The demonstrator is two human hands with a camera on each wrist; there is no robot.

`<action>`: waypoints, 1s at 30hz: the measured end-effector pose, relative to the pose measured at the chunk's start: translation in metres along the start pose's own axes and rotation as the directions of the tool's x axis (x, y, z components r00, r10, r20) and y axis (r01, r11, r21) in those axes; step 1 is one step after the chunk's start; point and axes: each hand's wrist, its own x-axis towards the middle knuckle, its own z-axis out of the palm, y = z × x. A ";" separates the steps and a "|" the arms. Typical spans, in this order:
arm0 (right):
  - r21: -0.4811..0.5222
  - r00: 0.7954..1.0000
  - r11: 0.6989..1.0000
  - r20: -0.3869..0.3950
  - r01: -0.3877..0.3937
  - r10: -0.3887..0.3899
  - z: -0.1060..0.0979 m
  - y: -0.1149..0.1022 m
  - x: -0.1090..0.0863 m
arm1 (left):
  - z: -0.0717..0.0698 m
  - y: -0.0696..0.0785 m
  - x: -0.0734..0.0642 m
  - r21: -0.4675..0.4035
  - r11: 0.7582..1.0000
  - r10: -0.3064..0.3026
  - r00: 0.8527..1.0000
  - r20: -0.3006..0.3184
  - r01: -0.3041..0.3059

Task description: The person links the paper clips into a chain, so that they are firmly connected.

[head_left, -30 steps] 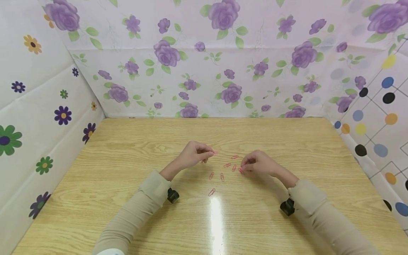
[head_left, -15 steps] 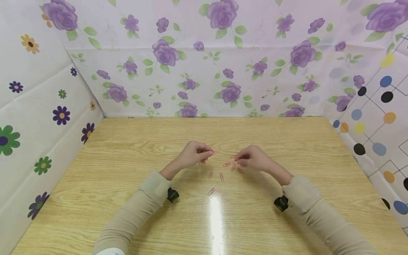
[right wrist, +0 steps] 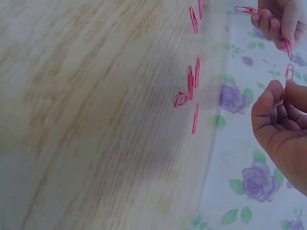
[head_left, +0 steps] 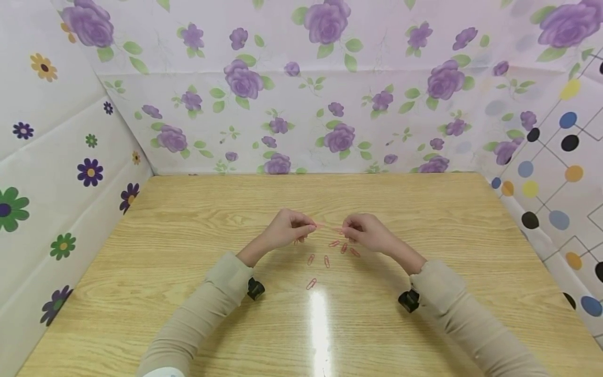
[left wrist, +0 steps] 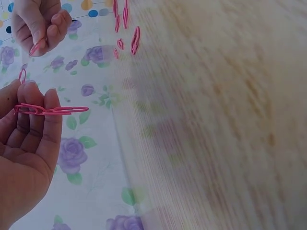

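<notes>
Near the middle of the table, my left hand (head_left: 288,229) pinches a pink paper clip that points toward the other hand. In the left wrist view, a short chain of linked pink paper clips (left wrist: 62,110) hangs across its fingers. Facing it a small distance away, my right hand (head_left: 369,232) holds a single pink paper clip (right wrist: 289,71) between thumb and fingertip. The tips of the two held clips come close together in the right wrist view; a narrow gap shows between them. Several loose pink paper clips (head_left: 327,261) lie on the table below and between the hands.
The wooden table (head_left: 226,199) reaches back to a wall hung with flowered cloth (head_left: 301,120). A flower-print cloth (head_left: 47,209) stands on the left, a dotted one (head_left: 546,204) on the right. Light glares off the front middle of the tabletop.
My right hand has moved left and slightly away from me, from beside the loose clips toward the left hand, bringing a paper clip. My left hand stays almost still with its clips.
</notes>
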 end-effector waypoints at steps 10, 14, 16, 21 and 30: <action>-0.016 0.989 0.992 -0.083 0.124 -0.125 0.000 -0.036 -0.003 | 0.003 0.003 0.003 0.019 1.000 0.012 1.000 0.016 -0.013; -0.004 0.990 0.993 -0.086 0.116 -0.116 0.005 -0.025 0.003 | 0.003 0.005 0.003 0.007 1.000 -0.003 1.000 0.022 0.003; -0.005 0.989 0.993 -0.089 0.120 -0.120 0.009 -0.016 0.008 | 0.003 0.005 0.003 0.003 1.000 -0.008 1.000 0.022 0.008; 0.009 0.988 0.992 -0.092 0.125 -0.124 0.015 -0.003 0.014 | 0.003 0.005 0.003 0.007 1.000 -0.001 1.000 0.022 0.001; -0.011 0.985 0.987 -0.073 0.158 -0.159 0.016 -0.003 0.014 | 0.003 0.005 0.003 0.014 1.000 0.011 1.000 0.022 -0.012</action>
